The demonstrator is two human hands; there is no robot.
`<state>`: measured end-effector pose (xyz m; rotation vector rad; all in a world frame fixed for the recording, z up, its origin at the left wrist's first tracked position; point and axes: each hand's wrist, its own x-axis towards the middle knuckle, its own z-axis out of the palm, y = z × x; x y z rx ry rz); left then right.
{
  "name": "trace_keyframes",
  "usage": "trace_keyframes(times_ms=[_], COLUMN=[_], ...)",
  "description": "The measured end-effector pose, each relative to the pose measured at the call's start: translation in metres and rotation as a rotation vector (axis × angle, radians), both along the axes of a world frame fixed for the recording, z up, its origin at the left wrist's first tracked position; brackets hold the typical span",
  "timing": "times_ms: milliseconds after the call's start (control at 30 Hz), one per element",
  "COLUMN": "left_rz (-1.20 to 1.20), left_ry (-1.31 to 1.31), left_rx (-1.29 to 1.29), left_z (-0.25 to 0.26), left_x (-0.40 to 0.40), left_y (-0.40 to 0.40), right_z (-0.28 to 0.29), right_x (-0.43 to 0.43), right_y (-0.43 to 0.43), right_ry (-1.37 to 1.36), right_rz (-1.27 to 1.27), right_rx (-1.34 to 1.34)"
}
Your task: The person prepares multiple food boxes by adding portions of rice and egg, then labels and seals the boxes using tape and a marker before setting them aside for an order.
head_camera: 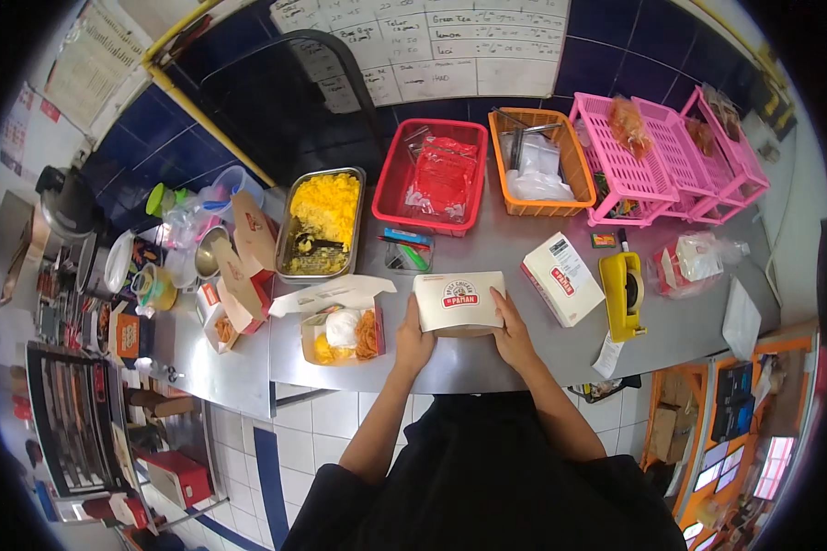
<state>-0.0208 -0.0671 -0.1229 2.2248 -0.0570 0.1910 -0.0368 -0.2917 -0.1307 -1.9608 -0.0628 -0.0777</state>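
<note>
Between my two hands is a white paperboard food box (460, 301) with a printed lid, above the front part of the steel table. My left hand (413, 339) grips its left side and my right hand (513, 334) its right side. The lid lies over the top; what is inside is hidden. To the left, an open food box (343, 337) holds fried chicken, something yellow and a white wrapped bundle. A closed box (563, 279) with a printed sticker lies to the right, beside a yellow tape dispenser (620, 296).
Behind stand a steel tray of yellow food (322, 220) with a dark spoon, a red basket (429, 175) of red packets, an orange basket (543, 162) and pink racks (634, 162). More open boxes (238, 282) crowd the left. A bagged box (692, 265) sits far right.
</note>
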Motion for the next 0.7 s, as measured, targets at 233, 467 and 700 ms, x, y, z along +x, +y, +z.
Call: trace_keyframes(times_ms=[233,467,700], left_rz=[0.222,0.060,0.141], left_ry=[0.145,0.133,0.705], left_rx=[-0.094,-0.263,-0.481], left_z=[0.040,-0.033,0.030], left_x=[0.003,-0.015,-0.003], left_y=[-0.009,0.016,0.004], right_z=[0.041,0.018,0.016], right_x=[0.019,-0.003,0.002], right_y=[-0.027,-0.036,-0.044], right_ry=[0.196,0.467,0.587], right_rz=[-0.033,0.101,-0.174], right_rx=[0.083,0.590,0.322])
